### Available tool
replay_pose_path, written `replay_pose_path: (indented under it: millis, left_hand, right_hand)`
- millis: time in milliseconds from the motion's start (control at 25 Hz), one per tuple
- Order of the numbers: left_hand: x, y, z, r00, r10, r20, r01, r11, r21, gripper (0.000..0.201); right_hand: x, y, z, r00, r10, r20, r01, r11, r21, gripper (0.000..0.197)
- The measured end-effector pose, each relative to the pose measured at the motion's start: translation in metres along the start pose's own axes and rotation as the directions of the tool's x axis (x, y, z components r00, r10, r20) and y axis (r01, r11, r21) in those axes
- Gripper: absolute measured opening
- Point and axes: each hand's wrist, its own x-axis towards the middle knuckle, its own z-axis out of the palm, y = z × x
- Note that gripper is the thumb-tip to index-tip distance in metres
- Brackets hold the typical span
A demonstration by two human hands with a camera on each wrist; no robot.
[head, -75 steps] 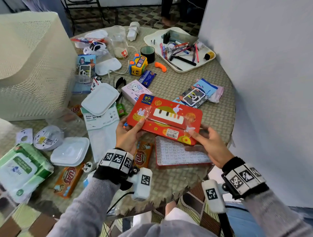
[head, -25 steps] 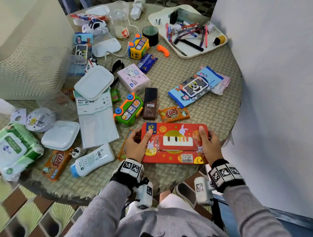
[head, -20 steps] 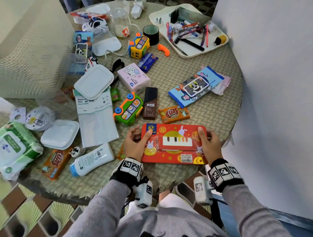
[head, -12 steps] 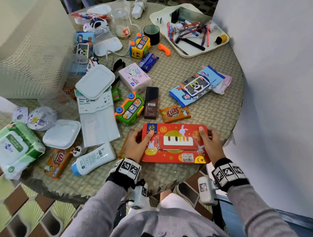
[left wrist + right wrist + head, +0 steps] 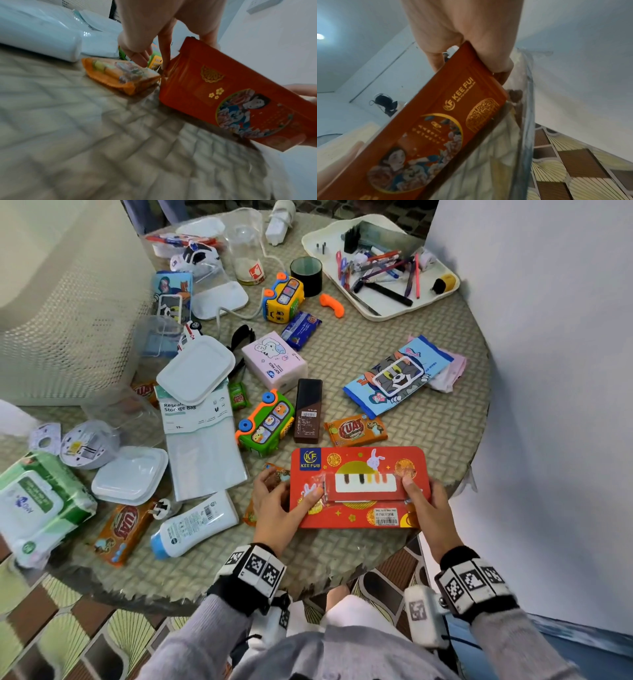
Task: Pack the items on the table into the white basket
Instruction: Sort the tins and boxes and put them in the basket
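- Head view: I hold the red tin (image 5: 359,486) at the near edge of the desk (image 5: 428,422), in front of my body.
- My left hand (image 5: 274,508) grips its left end, thumb on the lid.
- My right hand (image 5: 426,505) grips the right end the same way.
- Left wrist view: the tin (image 5: 231,97) is tilted, its lower edge near an orange packet (image 5: 120,75).
- White basket (image 5: 61,302) stands at far left, well apart.

A red tin (image 5: 359,487) at lower centre reads "KEE FUI" with a KF logo. Just above it, an orange snack packet (image 5: 355,430) reads "KUAT". Centre left, a clear packet (image 5: 202,440) reads "Storage Bag".
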Motion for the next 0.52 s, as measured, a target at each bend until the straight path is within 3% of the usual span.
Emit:
replay_pose_path:
  millis: [120, 280, 520]
  left_hand:
    - [0.001, 0.019, -0.008, 0.999, 0.008, -0.045, -0.016, 0.983, -0.181, 0.064]
    - [0.0, 0.049, -0.024, 0.999, -0.006, 0.053, 0.03, 0.881, -0.472, 0.053]
    - [0.018, 0.049, -0.054, 0.993, 0.011, 0.12, 0.058, 0.828, -0.558, 0.048]
  right_hand:
    - [-0.009, -0.023, 0.001, 0.999, -0.041, 0.011, 0.041, 0.998, 0.052, 0.032]
    - [-0.024, -0.052, 0.004, 0.99, -0.143, -0.001, 0.143, 0.987, 0.071, 0.032]
    - [-0.046, -0.062, 0.031, 0.977, -0.183, -0.112, 0.194, 0.977, 0.088, 0.032]
